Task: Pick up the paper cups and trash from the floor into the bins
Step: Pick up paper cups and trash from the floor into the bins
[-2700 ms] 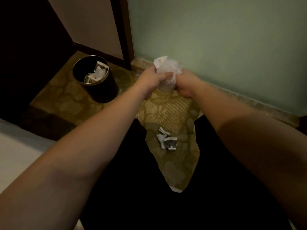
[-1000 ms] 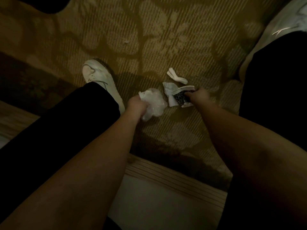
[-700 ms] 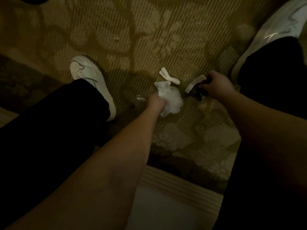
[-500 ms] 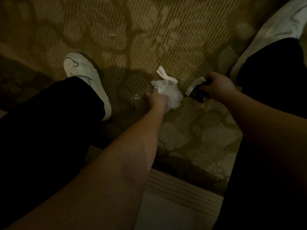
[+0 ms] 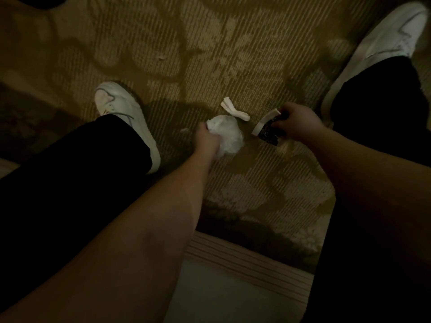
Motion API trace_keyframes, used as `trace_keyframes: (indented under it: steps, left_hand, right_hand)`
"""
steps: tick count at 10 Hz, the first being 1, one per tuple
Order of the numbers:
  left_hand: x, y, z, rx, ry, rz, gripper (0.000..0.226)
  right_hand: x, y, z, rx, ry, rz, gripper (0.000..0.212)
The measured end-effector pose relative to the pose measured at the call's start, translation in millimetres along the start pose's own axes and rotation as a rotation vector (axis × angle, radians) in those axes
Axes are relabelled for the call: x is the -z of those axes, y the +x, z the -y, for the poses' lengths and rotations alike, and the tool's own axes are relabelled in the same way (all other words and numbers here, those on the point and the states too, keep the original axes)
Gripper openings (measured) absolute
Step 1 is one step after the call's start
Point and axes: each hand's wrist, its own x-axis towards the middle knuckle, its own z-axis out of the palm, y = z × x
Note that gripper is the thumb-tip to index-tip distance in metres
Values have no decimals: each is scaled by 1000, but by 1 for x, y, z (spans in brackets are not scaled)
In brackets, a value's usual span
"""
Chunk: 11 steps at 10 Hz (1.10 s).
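Currently your left hand (image 5: pixel 206 141) has its fingers curled round the crumpled white tissue wad (image 5: pixel 227 134) while your right hand (image 5: pixel 297 123) pinches the crushed dark-patterned paper cup (image 5: pixel 268 131) just off the carpet, presumably consolidating loads, leaving the twisted white paper scrap (image 5: pixel 234 111) lying between them.

**Dim Room, Patterned Carpet**

The floor was covered by a ribbed carpet (image 5: pixel 210 54) in olive and gold, woven with a large pale leaf-like pattern crossed by darker, vein-like lines. The light was low and warm, strongest across the upper middle of the carpet and fading to deep shadow toward the left edge and the lower corners. A darker band of carpet (image 5: pixel 30 122) ran along the left side. At the bottom, a pale surface with a ribbed beige border (image 5: pixel 247 262) met the carpet; what piece of furniture it belonged to could not be told.
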Motion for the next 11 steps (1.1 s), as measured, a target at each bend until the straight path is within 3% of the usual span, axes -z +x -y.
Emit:
trace_keyframes:
  steps: [2, 3, 4, 5, 6, 8, 11]
  left_hand:
    - [64, 15, 1, 5, -65, -90, 43]
    - [97, 24, -2, -44, -15, -177, 41]
    - [114, 31, -6, -81, 9, -197, 37]
    - [133, 34, -22, -107, 18, -200, 39]
    - [146, 33, -35, -97, -5, -188, 46]
    - [193, -2, -82, -168, -56, -259, 42]
    - [304, -79, -107, -334, -215, -360, 42]
  right_hand:
    - [-42, 8, 39, 88, 14, 67, 26]
    - [-74, 14, 58, 79, 112, -19, 52]
    - [-91, 22, 64, 11, 159, -81, 50]
    - [-100, 27, 66, -57, 102, -44, 30]
    - [-91, 26, 69, -84, 119, 3, 33]
    - [-21, 1, 98, -6, 320, -122, 37]
    - [67, -75, 209, 228, 359, -280, 44]
